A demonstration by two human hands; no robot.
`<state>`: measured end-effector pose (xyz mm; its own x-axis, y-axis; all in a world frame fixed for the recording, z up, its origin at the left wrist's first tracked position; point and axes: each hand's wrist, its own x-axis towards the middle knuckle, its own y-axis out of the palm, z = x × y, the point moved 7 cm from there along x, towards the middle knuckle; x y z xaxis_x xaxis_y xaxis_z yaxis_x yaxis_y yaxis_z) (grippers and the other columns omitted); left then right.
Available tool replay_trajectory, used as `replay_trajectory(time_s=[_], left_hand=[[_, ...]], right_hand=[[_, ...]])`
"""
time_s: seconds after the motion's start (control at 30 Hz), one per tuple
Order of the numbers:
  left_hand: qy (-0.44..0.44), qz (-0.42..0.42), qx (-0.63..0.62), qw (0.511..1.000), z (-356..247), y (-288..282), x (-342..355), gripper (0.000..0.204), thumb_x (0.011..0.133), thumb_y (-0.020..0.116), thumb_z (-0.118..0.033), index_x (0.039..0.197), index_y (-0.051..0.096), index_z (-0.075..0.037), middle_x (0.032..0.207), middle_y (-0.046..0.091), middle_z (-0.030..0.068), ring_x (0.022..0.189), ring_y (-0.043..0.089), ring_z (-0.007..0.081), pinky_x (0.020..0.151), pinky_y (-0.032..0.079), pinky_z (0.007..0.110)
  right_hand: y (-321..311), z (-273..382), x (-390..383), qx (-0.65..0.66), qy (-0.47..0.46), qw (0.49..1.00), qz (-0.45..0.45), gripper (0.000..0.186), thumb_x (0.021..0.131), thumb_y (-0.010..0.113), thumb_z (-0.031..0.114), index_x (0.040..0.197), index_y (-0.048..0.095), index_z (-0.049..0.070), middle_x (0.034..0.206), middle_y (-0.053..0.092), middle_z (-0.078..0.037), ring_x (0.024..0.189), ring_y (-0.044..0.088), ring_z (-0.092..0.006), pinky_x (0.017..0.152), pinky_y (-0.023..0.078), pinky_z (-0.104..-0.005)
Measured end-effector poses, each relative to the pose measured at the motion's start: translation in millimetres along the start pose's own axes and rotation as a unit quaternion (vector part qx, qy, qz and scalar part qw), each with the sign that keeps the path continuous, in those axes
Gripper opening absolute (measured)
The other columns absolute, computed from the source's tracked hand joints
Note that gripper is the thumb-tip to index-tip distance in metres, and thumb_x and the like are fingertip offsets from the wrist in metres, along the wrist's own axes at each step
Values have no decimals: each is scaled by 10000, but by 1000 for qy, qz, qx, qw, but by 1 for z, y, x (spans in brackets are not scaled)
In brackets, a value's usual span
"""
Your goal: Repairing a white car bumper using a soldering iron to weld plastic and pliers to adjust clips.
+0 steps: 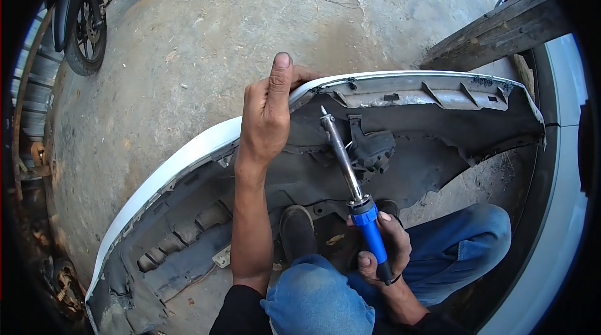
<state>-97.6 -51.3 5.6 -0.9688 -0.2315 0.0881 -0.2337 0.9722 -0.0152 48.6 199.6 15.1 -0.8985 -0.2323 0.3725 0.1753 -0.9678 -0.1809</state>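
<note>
While the right grip (397, 242) is closed around the blue handle of a soldering iron (373, 235), its palm hidden, the metal shaft points ahead and leftward. Denim-covered knees (319, 300) flank this grip; just left of it shows a dark shoe (297, 233), the other mostly covered by the iron. Ahead, a car bumper (194, 152), white outside and dark inside, arcs over the stained concrete floor (206, 53). At its white rim rests the left grip (266, 116), thumb raised; some fingers vanish behind the rim, so I cannot tell how tightly they hold. Well right of both grips, a pale panel (565, 172) runs into the black picture border. Farther ahead on that side slants a weathered wooden beam (494, 28). Farthest, ahead and left, stands a motorcycle (87, 34), its top cut off, near corrugated sheets (34, 100).
</note>
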Motion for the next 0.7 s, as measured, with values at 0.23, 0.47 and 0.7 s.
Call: replay_trajectory(time_s=[0.23,0.47,0.7], left_hand=[[25,-3,0,1000,-4,1,-1,767,1190,342,-502,1045,795,100,913,806,150,883,744,185,859,555,314],[27,-9,-1,1000,0,0,-3,746,1192,351,-486,1043,800,92,900,804,145,868,739,171,836,555,311],[32,-7,-1,999,-3,0,-4,740,1192,355,-483,1042,801,89,896,803,139,856,731,162,820,553,308]], right_hand=[[11,7,14,-104,-32,993,54,605,961,836,264,1447,594,-2,1135,758,-188,1075,762,-355,929,611,-443],[11,3,13,-102,-16,993,53,621,965,831,255,1469,583,-9,1115,754,-194,1070,758,-353,935,608,-449],[9,3,12,-86,-19,995,43,620,969,819,239,1478,577,-21,1061,751,-172,1066,751,-349,939,604,-458]])
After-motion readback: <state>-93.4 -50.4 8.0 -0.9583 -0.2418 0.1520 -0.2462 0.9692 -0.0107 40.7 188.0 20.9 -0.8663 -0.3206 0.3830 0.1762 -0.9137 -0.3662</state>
